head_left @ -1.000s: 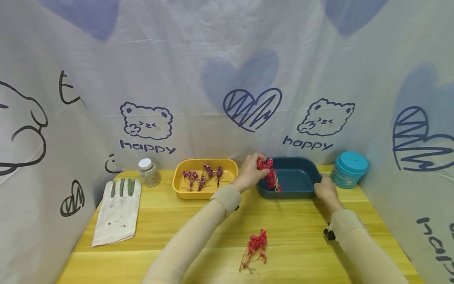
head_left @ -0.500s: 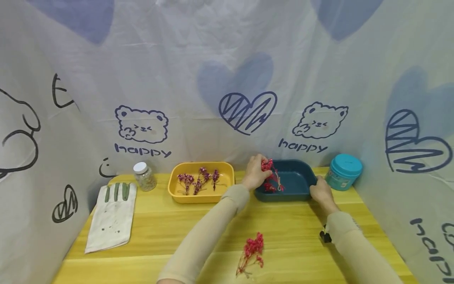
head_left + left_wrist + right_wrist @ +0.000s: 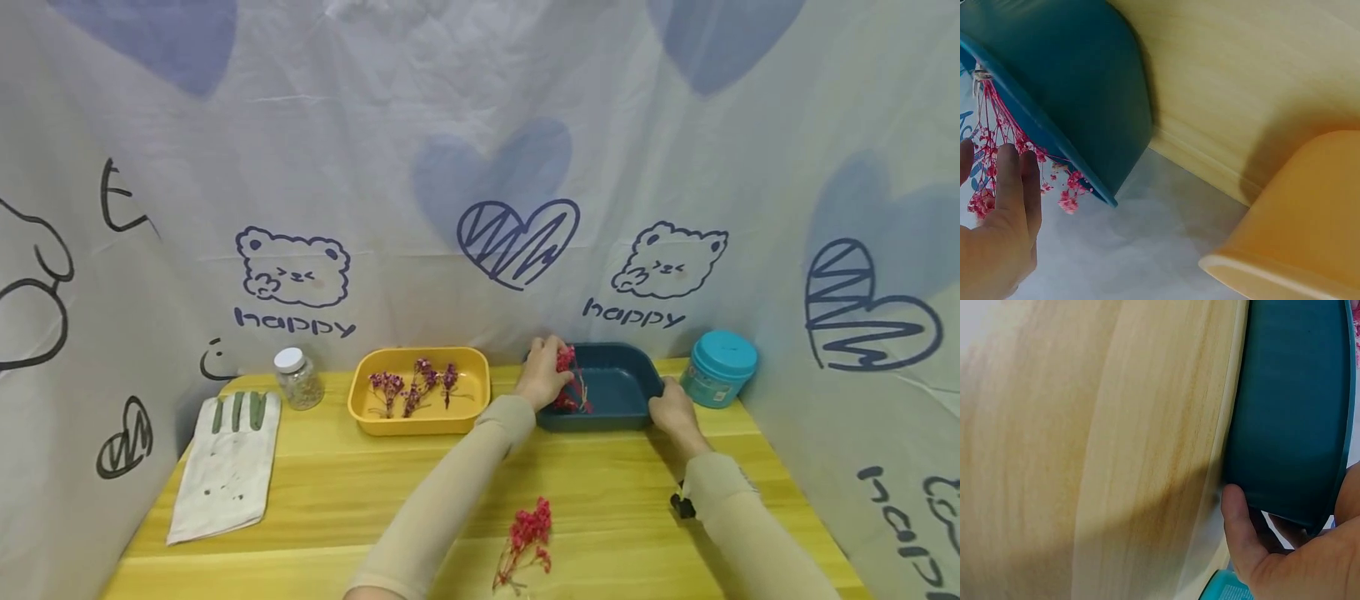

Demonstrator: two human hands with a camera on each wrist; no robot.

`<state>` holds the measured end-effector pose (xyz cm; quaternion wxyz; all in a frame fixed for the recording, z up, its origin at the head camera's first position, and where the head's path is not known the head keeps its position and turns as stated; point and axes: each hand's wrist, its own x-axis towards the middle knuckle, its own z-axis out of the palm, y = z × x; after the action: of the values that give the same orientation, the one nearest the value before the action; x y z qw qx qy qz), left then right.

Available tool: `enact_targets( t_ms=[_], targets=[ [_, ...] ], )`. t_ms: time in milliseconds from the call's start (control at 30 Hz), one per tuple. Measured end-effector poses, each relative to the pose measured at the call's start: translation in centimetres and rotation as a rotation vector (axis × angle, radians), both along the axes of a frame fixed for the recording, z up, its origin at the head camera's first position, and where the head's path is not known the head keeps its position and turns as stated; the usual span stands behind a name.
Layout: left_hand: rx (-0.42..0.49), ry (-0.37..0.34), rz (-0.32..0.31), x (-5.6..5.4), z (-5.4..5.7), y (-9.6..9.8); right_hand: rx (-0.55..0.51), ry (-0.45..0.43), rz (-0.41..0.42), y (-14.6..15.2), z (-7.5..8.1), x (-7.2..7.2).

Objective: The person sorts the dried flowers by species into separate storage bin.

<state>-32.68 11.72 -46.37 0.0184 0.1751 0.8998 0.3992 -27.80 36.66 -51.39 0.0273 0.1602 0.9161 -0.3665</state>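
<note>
In the head view my left hand (image 3: 546, 377) is over the left end of the dark blue tray (image 3: 596, 422), at a tied bunch of red dried flowers (image 3: 570, 398). Pink-red blossoms show between thumb and fingers in the left wrist view. There the fingers (image 3: 1011, 187) look fairly straight, standing apart from the thumb, with stems and a string tie (image 3: 982, 75) beyond them at the rim. My right hand (image 3: 675, 410) grips the tray's right end. Its thumb (image 3: 1235, 503) presses against the tray wall in the right wrist view, other fingers partly hidden behind the corner.
A yellow tray (image 3: 420, 427) with several purple flower sprigs stands left of the blue one. One red sprig (image 3: 527, 537) lies near the front. A glass jar (image 3: 300, 385), a glove (image 3: 228, 467) and a turquoise tub (image 3: 722, 368) stand or lie around. A curtain hangs behind.
My left hand has lowered the red bunch into the left end of the blue tray, and its thumb and fingers have loosened. The right hand stays at the tray's right end.
</note>
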Motion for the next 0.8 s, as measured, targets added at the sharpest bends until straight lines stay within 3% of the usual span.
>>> enact_targets(
  t_ms=[100,333,633,800],
  targets=[
    [-0.031,-0.012,-0.022,0.1,-0.3,-0.2,0.009,0.001,0.011,-0.3,-0.1,0.1],
    [-0.088,0.003,-0.176,0.1,-0.7,-0.9,0.014,0.006,0.014,-1.0,-0.1,0.3],
    [-0.009,0.038,-0.149,-0.6,-0.7,-2.7,0.007,0.003,0.015,-0.6,0.2,0.4],
    [0.007,0.068,-0.151,0.2,-0.1,-3.7,-0.005,0.001,0.011,-0.2,0.6,0.5]
  ],
)
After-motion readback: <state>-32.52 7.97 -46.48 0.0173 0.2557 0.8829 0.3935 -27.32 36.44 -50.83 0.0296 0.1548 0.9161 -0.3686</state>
